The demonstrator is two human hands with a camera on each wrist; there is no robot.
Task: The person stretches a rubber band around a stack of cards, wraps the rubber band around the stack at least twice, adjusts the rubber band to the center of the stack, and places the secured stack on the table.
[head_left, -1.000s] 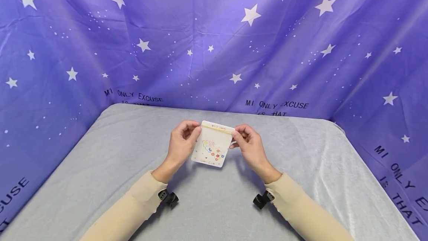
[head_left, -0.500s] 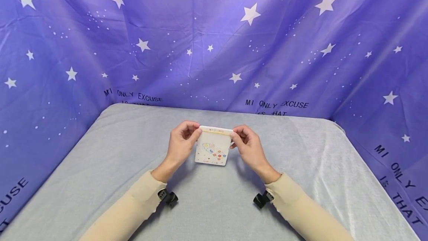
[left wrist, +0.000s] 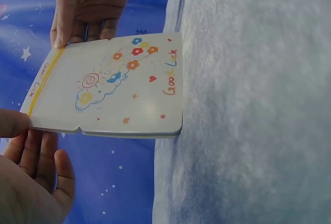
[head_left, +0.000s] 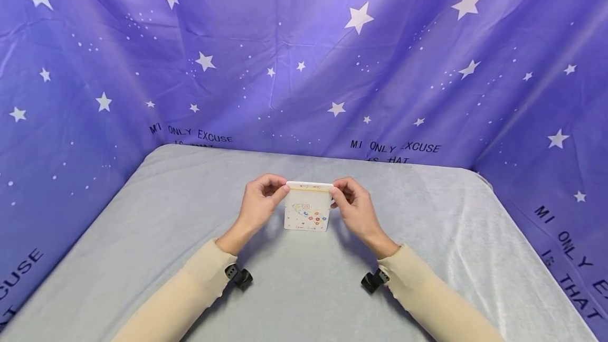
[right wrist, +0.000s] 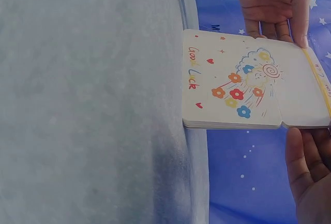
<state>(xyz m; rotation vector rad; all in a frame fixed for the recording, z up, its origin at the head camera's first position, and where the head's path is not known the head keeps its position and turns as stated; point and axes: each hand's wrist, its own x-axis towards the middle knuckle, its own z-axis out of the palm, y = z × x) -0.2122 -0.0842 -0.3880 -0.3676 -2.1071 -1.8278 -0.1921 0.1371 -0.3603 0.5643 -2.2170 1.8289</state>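
A stack of white cards (head_left: 306,212) printed with flowers, a sun, a cloud and "Good Luck" stands upright on its short edge at the grey cloth, in front of me. Its layered edges show in the right wrist view, with a small notch on each long side. A yellow band (left wrist: 45,81) runs across it near the upper end. My left hand (head_left: 258,202) pinches the upper left corner between thumb and fingers. At the upper right corner my right hand (head_left: 355,207) pinches the stack the same way.
Grey plush cloth (head_left: 304,289) covers the table. A purple curtain (head_left: 304,30) with white stars and lettering hangs behind and along both sides. Each wrist wears a small black camera (head_left: 239,277).
The card stack has tipped from a slant to upright, its lower edge swinging away from me and slightly right. Both hands keep their pinch and have barely moved.
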